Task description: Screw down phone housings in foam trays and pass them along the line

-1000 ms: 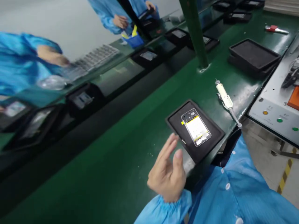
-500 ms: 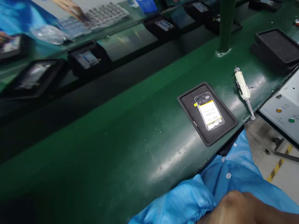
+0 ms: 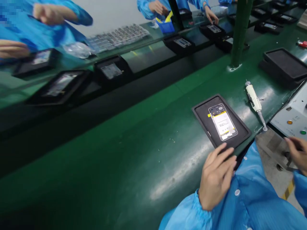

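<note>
A black tray (image 3: 203,116) lies near the front edge of the green bench and carries an opened phone (image 3: 223,123) with a white and yellow label. My left hand (image 3: 217,174) rests at the bench edge with its fingers stretched out, and the fingertips touch the tray's near rim; it holds nothing. At the right edge of the view, off the bench and below a grey control panel (image 3: 294,116), my right hand (image 3: 297,153) hangs with its fingers loosely apart and empty. A white pen-shaped tool (image 3: 254,99) lies to the right of the tray.
A green post (image 3: 238,32) stands behind the tray. Empty black trays (image 3: 284,64) are stacked at the far right. More trays with phones ride a dark belt (image 3: 107,95) beyond. Other people in blue coats work across the line, by part sheets (image 3: 117,36) and a blue bin (image 3: 165,25).
My left hand dropped out of the view, then came back up, and its fingertips now rest on the tray's near rim. My right hand has come in at the right. The view has swung.
</note>
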Demonstrator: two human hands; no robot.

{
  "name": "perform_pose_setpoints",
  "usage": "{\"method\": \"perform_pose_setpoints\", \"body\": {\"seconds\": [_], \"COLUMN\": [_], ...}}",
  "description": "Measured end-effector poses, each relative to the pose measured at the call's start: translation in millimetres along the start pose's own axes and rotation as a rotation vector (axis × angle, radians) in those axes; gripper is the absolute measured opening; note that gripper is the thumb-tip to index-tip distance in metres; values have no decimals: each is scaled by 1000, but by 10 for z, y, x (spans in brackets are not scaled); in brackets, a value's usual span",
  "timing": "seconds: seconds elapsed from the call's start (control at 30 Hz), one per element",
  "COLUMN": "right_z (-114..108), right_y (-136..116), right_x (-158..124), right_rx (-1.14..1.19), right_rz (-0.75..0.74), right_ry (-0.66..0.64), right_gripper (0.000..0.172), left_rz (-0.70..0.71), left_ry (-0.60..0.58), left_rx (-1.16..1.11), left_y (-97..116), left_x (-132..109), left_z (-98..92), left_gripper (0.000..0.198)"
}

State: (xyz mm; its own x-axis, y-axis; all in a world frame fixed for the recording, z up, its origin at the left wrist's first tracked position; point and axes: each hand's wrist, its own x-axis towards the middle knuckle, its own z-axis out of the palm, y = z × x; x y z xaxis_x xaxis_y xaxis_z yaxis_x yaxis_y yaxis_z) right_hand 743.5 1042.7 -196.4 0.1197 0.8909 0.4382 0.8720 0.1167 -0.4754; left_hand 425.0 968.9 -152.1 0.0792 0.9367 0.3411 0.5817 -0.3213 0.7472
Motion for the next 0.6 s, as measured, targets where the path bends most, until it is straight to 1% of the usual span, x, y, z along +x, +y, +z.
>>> {"method": "perform_pose_setpoints", "body": {"seconds": [0.03,0.07,0.13,0.17,0.23,0.3,0.33,0.43,0.53,0.6], "right_z": [190,369,682,812,1008,1117,1140,1122,1045,1010], "right_y": [-314,-630,-1207,-1444,-1788,-1981,-2039,-2132,-2127,-2041], "right_x": [53,95,155,175,208,231,238,252,320,416], "right_rx": [98,187,255,215,48,-122,-178,-267,-259,-149], "right_rz": [-75,-163,-337,-401,-469,-488,-493,-501,-492,-448], "right_ry": [-96,-141,-259,-316,-418,-490,-523,-590,-609,-586], "right_gripper": [17,18,24,27,35,40,39,33,31,33], "left_rz": [-22,-36,-20,-1,33,43,44,43,30,24], "left_ry": [57,82,84,90,124,162,173,174,178,183], "left_rx": [133,231,360,397,412,375,351,311,299,290], "left_y": [-123,-234,-403,-459,-526,-552,-557,-565,-573,-578], "left_x": [-12,-47,-149,-201,-275,-302,-303,-290,-285,-285], "left_z": [76,150,274,319,371,387,386,376,374,378], "left_gripper": [24,26,32,34,33,31,30,28,27,27]}}
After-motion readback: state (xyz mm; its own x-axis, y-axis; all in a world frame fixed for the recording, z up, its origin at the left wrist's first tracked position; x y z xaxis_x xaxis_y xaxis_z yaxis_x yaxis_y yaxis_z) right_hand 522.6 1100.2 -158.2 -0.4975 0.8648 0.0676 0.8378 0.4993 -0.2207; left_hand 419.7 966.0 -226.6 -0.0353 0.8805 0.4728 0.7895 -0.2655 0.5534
